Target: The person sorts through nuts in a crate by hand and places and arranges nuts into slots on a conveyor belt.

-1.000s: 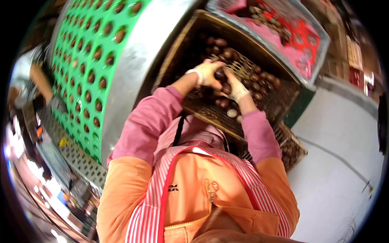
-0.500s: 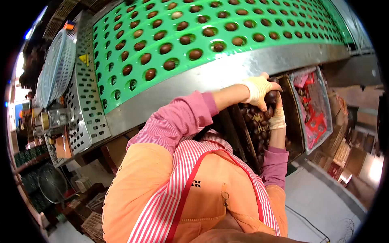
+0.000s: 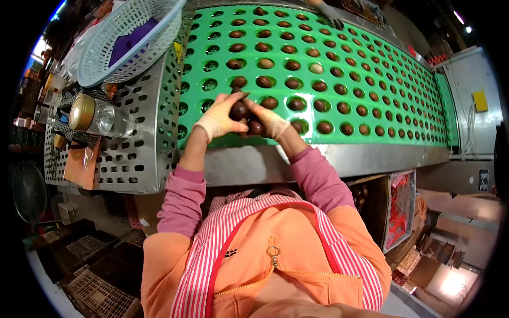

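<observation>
Left hand point(image 3: 218, 119) and right hand point(image 3: 271, 121), centre-left of frame: together clasping dark brown eggs point(image 3: 240, 110) above green tray point(image 3: 318, 114).

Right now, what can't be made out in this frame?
How many brown balls the left hand and right hand hold: head view, hidden by fingers and overlap.
Whether the pockets of the green sheet under the hands are filled: head view, hidden by the hands.
Who wears the dark glove: head view, cut off at the top edge.
How full the crate is: head view, hidden by shadow and its wall.
</observation>
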Demonstrator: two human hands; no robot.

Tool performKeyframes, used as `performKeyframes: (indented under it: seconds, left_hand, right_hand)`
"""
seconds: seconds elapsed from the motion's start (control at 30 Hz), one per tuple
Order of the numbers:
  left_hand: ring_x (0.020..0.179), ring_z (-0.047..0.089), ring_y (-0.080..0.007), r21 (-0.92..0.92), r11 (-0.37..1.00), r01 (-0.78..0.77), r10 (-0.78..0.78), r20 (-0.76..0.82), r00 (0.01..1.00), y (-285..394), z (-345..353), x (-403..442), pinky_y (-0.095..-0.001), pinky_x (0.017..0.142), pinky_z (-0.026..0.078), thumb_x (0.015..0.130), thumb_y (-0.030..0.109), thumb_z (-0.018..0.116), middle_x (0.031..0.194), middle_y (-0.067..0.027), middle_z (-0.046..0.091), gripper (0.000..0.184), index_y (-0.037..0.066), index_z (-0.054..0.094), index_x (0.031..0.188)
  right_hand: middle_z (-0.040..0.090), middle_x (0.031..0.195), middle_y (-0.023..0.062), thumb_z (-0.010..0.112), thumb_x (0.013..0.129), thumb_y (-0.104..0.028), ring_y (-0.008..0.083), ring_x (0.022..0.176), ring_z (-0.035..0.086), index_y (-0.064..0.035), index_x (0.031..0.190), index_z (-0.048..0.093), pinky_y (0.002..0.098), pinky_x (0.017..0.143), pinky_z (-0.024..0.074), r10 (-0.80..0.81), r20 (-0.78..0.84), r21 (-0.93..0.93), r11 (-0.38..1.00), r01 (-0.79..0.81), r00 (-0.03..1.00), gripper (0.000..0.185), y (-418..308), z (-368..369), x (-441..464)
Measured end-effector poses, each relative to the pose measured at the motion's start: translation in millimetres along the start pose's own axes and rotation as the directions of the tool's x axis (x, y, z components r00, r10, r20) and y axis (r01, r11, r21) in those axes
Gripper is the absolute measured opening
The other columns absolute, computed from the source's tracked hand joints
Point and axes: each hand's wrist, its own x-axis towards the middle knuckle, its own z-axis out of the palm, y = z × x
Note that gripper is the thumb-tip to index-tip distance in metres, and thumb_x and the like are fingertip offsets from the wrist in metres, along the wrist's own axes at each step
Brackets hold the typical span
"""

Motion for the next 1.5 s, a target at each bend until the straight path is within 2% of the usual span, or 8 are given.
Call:
performKeyframes:
  seconds: [0.13,0.17,0.27,0.5,0.8,0.93,1.2,1.5]
  left_hand:
    - [0.112,0.055,-0.0313,-0.280,0.960,0.022,-0.095,-0.249,0.964,-76,-14,3,-0.0417,0.097,0.048,0.062,0.024,0.086,0.130,-0.0152,0.049,0.087,0.019,0.046,0.139]
    - [0.099,0.060,-0.0238,-0.711,0.687,0.151,-0.323,-0.111,0.940,-75,-17,-1,-0.0402,0.086,0.052,0.070,0.021,0.083,0.117,-0.0080,0.057,0.071,0.018,0.051,0.133]
    - [0.093,0.060,-0.0168,-0.898,0.431,-0.088,-0.504,-0.320,0.802,-108,-2,16,-0.0340,0.069,0.052,0.077,0.021,0.080,0.109,-0.0010,0.060,0.057,0.016,0.049,0.124]
    - [0.087,0.059,-0.0131,-0.927,0.273,-0.257,-0.599,-0.373,0.709,-137,19,35,-0.0301,0.066,0.055,0.079,0.012,0.078,0.105,0.0006,0.057,0.048,0.015,0.051,0.119]
    - [0.087,0.057,-0.0121,-0.895,0.370,-0.249,-0.540,-0.425,0.726,-147,26,33,-0.0284,0.068,0.055,0.079,0.012,0.078,0.106,0.0005,0.055,0.050,0.012,0.051,0.122]
    - [0.086,0.057,-0.0111,-0.887,0.387,-0.252,-0.535,-0.439,0.722,-145,25,33,-0.0271,0.070,0.054,0.079,0.014,0.079,0.105,0.0007,0.056,0.052,0.010,0.051,0.122]
    - [0.089,0.055,-0.0100,-0.876,0.433,-0.215,-0.516,-0.436,0.737,-139,19,34,-0.0267,0.075,0.051,0.078,0.018,0.081,0.103,0.0014,0.057,0.051,0.009,0.054,0.119]
    - [0.099,0.056,-0.0143,-0.727,0.665,-0.169,-0.384,-0.527,0.759,-115,10,-34,-0.0310,0.089,0.049,0.076,0.012,0.079,0.110,-0.0029,0.058,0.053,0.007,0.053,0.123]
  right_hand:
    - [0.061,0.107,0.0075,0.055,0.095,-0.046,0.0179,0.075,0.062,-0.0151,0.128,0.046,0.0348,0.060,0.0541,0.025,-0.144,-0.117,0.992,-0.042,0.989,0.047,-6,20,75]
    - [0.057,0.118,0.0093,0.059,0.094,-0.041,0.0201,0.086,0.064,-0.0138,0.136,0.040,0.0378,0.067,0.0582,0.038,-0.123,-0.071,0.996,-0.047,0.992,0.054,-5,9,93]
    - [0.056,0.122,0.0104,0.065,0.090,-0.032,0.0224,0.096,0.063,-0.0131,0.136,0.041,0.0409,0.076,0.0600,0.029,-0.323,-0.156,0.984,-0.083,0.946,0.055,-34,30,117]
    - [0.058,0.108,0.0122,0.070,0.086,-0.022,0.0223,0.079,0.064,-0.0043,0.138,0.040,0.0326,0.064,0.0556,-0.261,-0.312,-0.304,0.938,0.165,0.914,0.063,-87,16,206]
    - [0.061,0.109,0.0143,0.076,0.075,-0.014,0.0297,0.099,0.059,-0.0123,0.134,0.050,0.0382,0.088,0.0488,-0.722,-0.058,-0.996,0.086,0.006,0.689,0.065,-171,-45,307]
    - [0.053,0.125,0.0214,0.072,0.080,-0.017,0.0378,0.104,0.059,-0.0146,0.143,0.037,0.0435,0.087,0.0501,-0.738,-0.114,-0.974,-0.048,-0.220,0.665,0.072,-196,-35,302]
    - [0.059,0.121,0.0151,0.064,0.086,-0.020,0.0404,0.110,0.053,-0.0133,0.119,0.061,0.0451,0.090,0.0479,-0.667,0.368,-0.878,-0.478,0.007,0.648,0.034,-135,-48,283]
    - [0.066,0.098,0.0162,0.064,0.085,-0.012,0.0337,0.085,0.064,-0.0052,0.106,0.065,0.0382,0.075,0.0526,-0.718,0.110,-0.958,0.108,0.267,0.687,0.022,-79,-24,154]
